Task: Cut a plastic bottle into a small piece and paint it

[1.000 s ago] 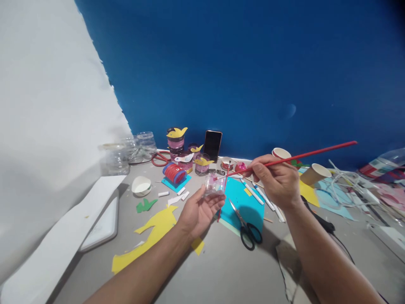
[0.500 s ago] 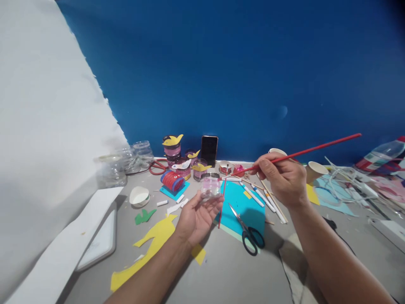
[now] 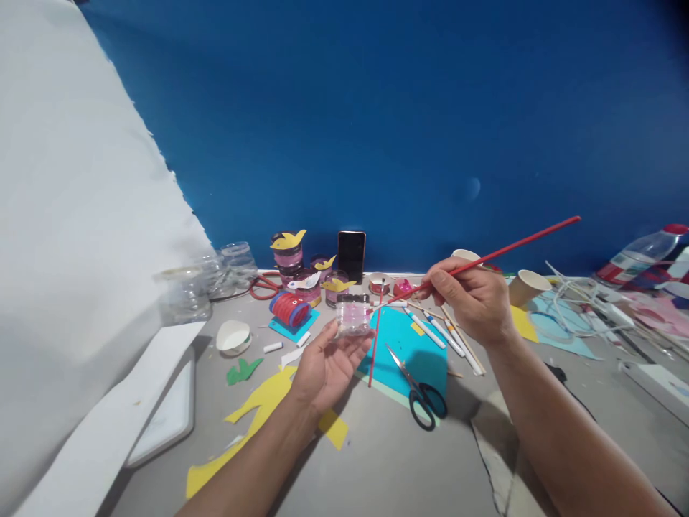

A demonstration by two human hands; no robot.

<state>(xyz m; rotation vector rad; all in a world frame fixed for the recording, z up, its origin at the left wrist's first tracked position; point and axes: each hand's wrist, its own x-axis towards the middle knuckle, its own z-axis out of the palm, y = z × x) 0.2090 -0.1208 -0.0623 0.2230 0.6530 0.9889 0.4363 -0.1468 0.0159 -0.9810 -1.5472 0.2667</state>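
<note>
My left hand (image 3: pixel 328 366) is closed around the lower part of a clear plastic cup (image 3: pixel 352 319) with a dark rim and a pink painted band. My right hand (image 3: pixel 471 298) pinches a long red-handled paintbrush (image 3: pixel 517 245), its handle slanting up to the right. The brush tip reaches the cup's right side; whether it touches cannot be made out. A second red paintbrush (image 3: pixel 375 348) lies just right of the cup, across a blue paper sheet (image 3: pixel 401 373). Black-handled scissors (image 3: pixel 420 395) rest on that sheet.
Behind stand painted cups (image 3: pixel 288 257) with paper fish and a phone (image 3: pixel 352 255). Left are clear plastic pieces (image 3: pixel 186 298), a paper cup (image 3: pixel 233 337), yellow paper cutouts (image 3: pixel 263 402) and a white strip (image 3: pixel 123 402). Right lie markers (image 3: pixel 425 329), cables (image 3: pixel 570 309) and a bottle (image 3: pixel 640 253).
The cup has turned slightly in my left hand, showing more of its dark rim. My right hand has shifted a little with the paintbrush. The whole view has moved slightly.
</note>
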